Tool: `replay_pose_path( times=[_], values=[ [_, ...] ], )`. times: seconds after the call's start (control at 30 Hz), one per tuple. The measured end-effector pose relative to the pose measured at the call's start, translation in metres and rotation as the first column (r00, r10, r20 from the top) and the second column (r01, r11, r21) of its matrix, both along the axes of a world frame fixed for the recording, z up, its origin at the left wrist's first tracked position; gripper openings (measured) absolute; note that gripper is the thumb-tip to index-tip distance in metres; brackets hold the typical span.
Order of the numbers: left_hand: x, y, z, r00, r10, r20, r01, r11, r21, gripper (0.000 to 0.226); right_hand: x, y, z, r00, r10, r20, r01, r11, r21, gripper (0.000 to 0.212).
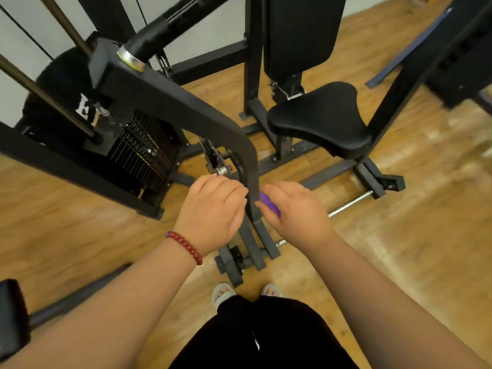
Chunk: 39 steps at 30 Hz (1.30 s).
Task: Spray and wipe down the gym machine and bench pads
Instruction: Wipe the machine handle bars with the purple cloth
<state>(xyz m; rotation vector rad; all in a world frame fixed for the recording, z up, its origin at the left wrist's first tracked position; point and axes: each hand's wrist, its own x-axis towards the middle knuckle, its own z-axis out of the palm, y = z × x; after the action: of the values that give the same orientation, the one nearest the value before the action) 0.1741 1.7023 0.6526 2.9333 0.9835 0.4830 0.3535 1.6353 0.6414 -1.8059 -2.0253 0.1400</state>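
**Head view: both hands at the lower end of the machine arm, right hand with a purple item**

Head camera looks down on a black curved metal machine arm (186, 107) that sweeps from upper left down to centre frame. Left hand (213, 209) is on the left edge of the arm's lower end, fingers curled onto it in a grip. The thumb is hidden. Red bead bracelet (186, 246) sits on the left wrist.

Right hand (295, 209) is just across the arm on its right side, fingers curled round a small purple item (269, 203). The item touches the arm's right edge. It is blurred and mostly covered, so cannot tell whether it is a cloth or part of a bottle. The hands are near each other, with only the arm between them.

Black padded saddle-shaped seat (319, 121) stands right of the arm, well apart from both hands. Black upright back pad (300, 35) rises behind the seat. Black weight stack with coloured markings (143, 153) sits left of the arm, inside the frame. Chrome rod (348, 203) lies low to the right of the right hand.

Another black pad (10, 315) shows at the lower left edge. Brown wooden floor (412, 235) lies under everything. Person's black trousers (266, 334) and pale open-toed sandals (223, 291) show at the bottom, just before the arm's base.
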Motion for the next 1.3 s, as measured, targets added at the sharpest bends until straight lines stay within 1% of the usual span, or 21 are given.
replay_pose_path(
  times=[0.1, 0.2, 0.3, 0.4, 0.53, 0.63, 0.83, 0.93, 1.07, 1.3],
  values=[
    [-0.006, -0.012, 0.017, 0.997, -0.025, 0.078, 0.024, 1.000, 0.009, 0.029, -0.006, -0.019, 0.020, 0.999, -0.038, -0.010, 0.038, 0.998, 0.040, 0.032],
    [-0.009, -0.021, 0.032, 0.993, -0.030, 0.118, 0.030, 1.000, -0.003, 0.031, -0.010, -0.031, 0.038, 0.998, -0.058, -0.034, 0.061, 0.995, 0.085, 0.032],
    [-0.007, -0.028, 0.039, 0.990, -0.027, 0.141, 0.030, 0.999, -0.014, 0.032, -0.005, -0.037, 0.050, 0.999, -0.043, -0.021, 0.045, 0.997, 0.064, 0.035],
    [0.009, -0.031, 0.043, 0.989, -0.009, 0.146, 0.011, 1.000, -0.009, 0.031, 0.014, -0.036, 0.056, 0.996, -0.046, -0.072, 0.050, 0.997, 0.057, 0.036],
    [0.051, -0.033, 0.048, 0.990, 0.014, 0.141, -0.014, 1.000, 0.004, 0.030, 0.055, -0.030, 0.056, 0.994, -0.051, -0.101, 0.061, 0.993, 0.102, 0.036],
    [0.095, -0.033, 0.049, 0.990, 0.073, 0.121, -0.074, 0.997, 0.003, 0.030, 0.102, -0.025, 0.056, 0.993, -0.048, -0.104, 0.061, 0.990, 0.129, 0.036],
    [0.204, -0.043, 0.049, 0.955, 0.254, 0.155, -0.251, 0.967, -0.041, 0.030, 0.215, -0.015, 0.060, 0.991, 0.052, -0.122, -0.042, 0.995, 0.085, 0.038],
    [0.247, -0.049, 0.051, 0.941, 0.302, 0.152, -0.296, 0.953, -0.060, 0.030, 0.260, -0.011, 0.065, 0.990, 0.089, -0.113, -0.080, 0.993, 0.081, 0.039],
    [0.279, -0.050, 0.061, 0.936, 0.322, 0.140, -0.316, 0.946, -0.065, 0.031, 0.287, -0.001, 0.073, 0.984, 0.117, -0.137, -0.106, 0.990, 0.089, 0.044],
    [0.300, -0.022, 0.074, 0.931, 0.329, 0.159, -0.327, 0.944, -0.039, 0.033, 0.299, 0.028, 0.082, 0.982, 0.126, -0.140, -0.112, 0.988, 0.105, 0.046]
  ],
)
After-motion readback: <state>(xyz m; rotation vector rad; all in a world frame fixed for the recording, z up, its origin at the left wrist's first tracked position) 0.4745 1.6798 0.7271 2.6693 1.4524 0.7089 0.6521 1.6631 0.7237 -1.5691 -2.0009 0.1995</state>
